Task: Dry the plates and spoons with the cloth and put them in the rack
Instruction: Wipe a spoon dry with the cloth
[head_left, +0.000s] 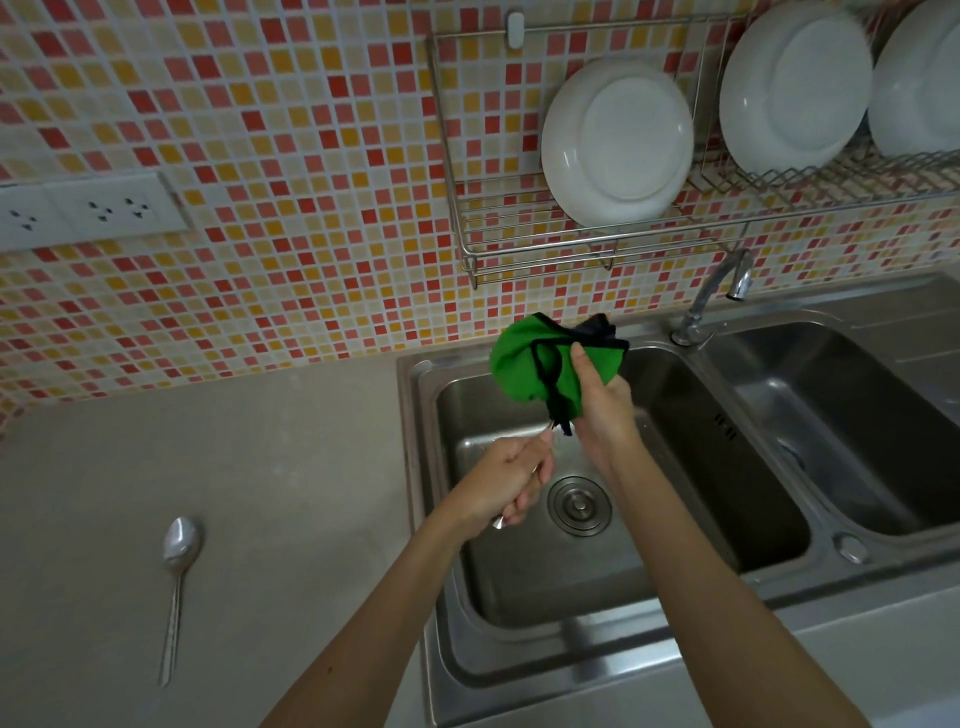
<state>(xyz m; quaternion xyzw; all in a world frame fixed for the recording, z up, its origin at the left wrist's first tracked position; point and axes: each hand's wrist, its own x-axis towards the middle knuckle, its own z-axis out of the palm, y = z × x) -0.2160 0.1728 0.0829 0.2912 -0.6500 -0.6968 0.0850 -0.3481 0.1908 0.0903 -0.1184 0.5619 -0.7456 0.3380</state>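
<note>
Over the left sink basin my left hand (506, 480) grips the handle of a spoon (500, 521); its bowl end is hidden inside the green cloth (524, 364). My right hand (602, 408) holds that black-edged cloth bunched around the spoon. A second metal spoon (176, 582) lies on the grey counter at the lower left. Three white plates stand in the wall rack (545, 244): one (618, 143) in the left section, another (795, 85) to its right, and a third (919, 78) at the frame's right edge.
A steel double sink (810, 530) fills the right side, with a drain (577, 504) in the left basin and a tap (719, 291) behind. Wall sockets (98, 208) sit on the tiled wall at the left. Grey counter (234, 467) spreads left of the sink.
</note>
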